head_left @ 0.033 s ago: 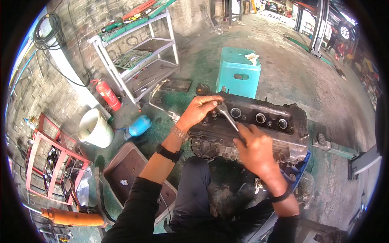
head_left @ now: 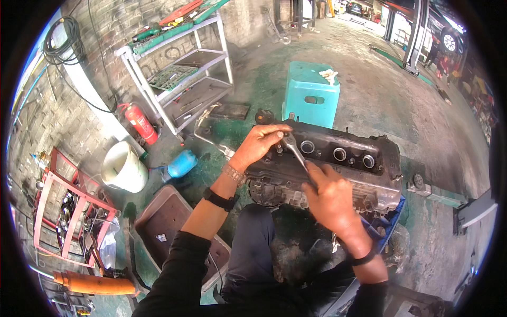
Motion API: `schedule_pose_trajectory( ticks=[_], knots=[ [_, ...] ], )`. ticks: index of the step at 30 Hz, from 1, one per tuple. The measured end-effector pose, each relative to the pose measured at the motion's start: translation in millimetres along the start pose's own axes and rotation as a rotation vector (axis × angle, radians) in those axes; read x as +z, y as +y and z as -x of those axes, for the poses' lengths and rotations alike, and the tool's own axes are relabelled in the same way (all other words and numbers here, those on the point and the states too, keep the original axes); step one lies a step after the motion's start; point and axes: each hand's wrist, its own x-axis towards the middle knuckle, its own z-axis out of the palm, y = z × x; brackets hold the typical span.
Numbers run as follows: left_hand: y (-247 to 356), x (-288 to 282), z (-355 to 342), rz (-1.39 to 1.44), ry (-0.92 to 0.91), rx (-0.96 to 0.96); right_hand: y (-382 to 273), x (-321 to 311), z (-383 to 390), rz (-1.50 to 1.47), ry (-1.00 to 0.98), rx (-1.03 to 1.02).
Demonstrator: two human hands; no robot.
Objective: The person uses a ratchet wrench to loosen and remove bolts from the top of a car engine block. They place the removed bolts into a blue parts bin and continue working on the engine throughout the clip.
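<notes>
A dark, greasy engine cylinder head with its valve cover lies in front of my knees, with several round openings along its top. My right hand is wrapped round the handle of a ratchet wrench, which slants up and left across the cover. At the wrench's head my left hand is closed, thumb and fingers pressed against it. What sits under the wrench head is hidden by the fingers.
A turquoise stool stands behind the engine part. To the left are a grey tray, a blue bottle, a white bucket, a red fire extinguisher and a tool cart. A lift arm lies at right.
My right hand has shifted slightly left with the wrench handle, so the wrench has swung a little. My left hand stays at the wrench head.
</notes>
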Motion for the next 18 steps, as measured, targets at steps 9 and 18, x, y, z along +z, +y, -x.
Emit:
schedule_pose_trajectory(
  ticks=[9, 18],
  knots=[
    [-1.0, -1.4, -0.3, -0.044, 0.009, 0.004, -29.2, 22.4, 11.3, -0.094, 0.004, 0.006],
    [-9.8, -1.9, -0.5, -0.037, 0.023, 0.006, 34.3, -30.5, -20.7, -0.363, -0.209, 0.049]
  ],
)
